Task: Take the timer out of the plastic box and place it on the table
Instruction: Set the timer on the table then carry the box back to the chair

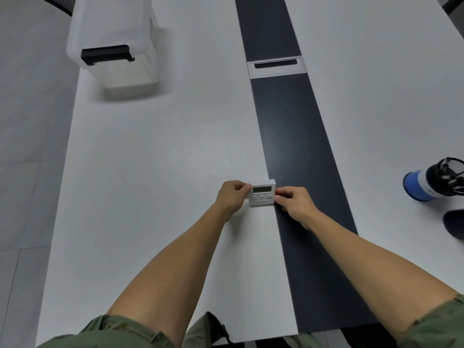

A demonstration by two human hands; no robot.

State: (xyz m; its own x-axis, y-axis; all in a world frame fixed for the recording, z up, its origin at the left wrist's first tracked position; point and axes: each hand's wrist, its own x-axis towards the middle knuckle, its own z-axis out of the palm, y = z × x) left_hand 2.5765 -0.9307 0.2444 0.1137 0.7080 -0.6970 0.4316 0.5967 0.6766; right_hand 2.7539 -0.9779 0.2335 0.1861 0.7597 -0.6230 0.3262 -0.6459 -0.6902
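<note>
A small white timer (262,193) with a grey screen and three buttons stands on the white table (155,159), at the edge of the dark centre strip. My left hand (232,197) pinches its left side. My right hand (293,204) pinches its right side. The clear plastic box (113,38) with a black latch stands far off at the table's back left; through its clear lower wall nothing shows inside.
A dark strip (298,146) runs down the table's middle, with a grey cable hatch (276,66) set in it. A blue and black bottle (434,180) lies at the right edge, above a dark object (454,222). The table's left edge borders grey floor.
</note>
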